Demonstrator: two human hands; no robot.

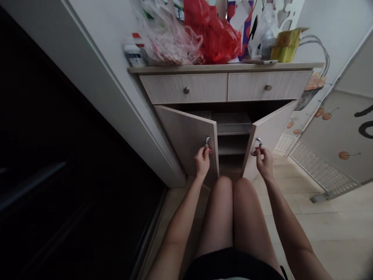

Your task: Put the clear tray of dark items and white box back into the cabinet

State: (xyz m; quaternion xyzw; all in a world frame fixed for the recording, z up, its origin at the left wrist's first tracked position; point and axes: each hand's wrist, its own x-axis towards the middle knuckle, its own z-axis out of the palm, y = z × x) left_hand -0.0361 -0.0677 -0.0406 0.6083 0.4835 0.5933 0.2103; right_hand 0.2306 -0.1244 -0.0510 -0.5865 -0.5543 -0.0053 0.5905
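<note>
Home, probably entry hall. Low wood-look cabinet (221, 68) with drawers, inner shelves, household clutter on top: red plastic bags (212, 35), bottle (134, 52), phone (259, 61). Cherry-print panel (329, 132) just beside cabinet. White door frame (116, 97) on left. Pale floor tiles (329, 229) underfoot. Bare legs (233, 217), shorts (233, 264): casual home wear.

Along the top of the pale wood-grain counter (221, 68), a white bottle (134, 55), a red-printed clear plastic bag (171, 46), a red plastic bag (212, 35), a flat phone (259, 61), and a yellow packet (285, 46).

Hands (202, 162) (264, 164) on cabinet door pulls (207, 141) (258, 142), apparently
</note>
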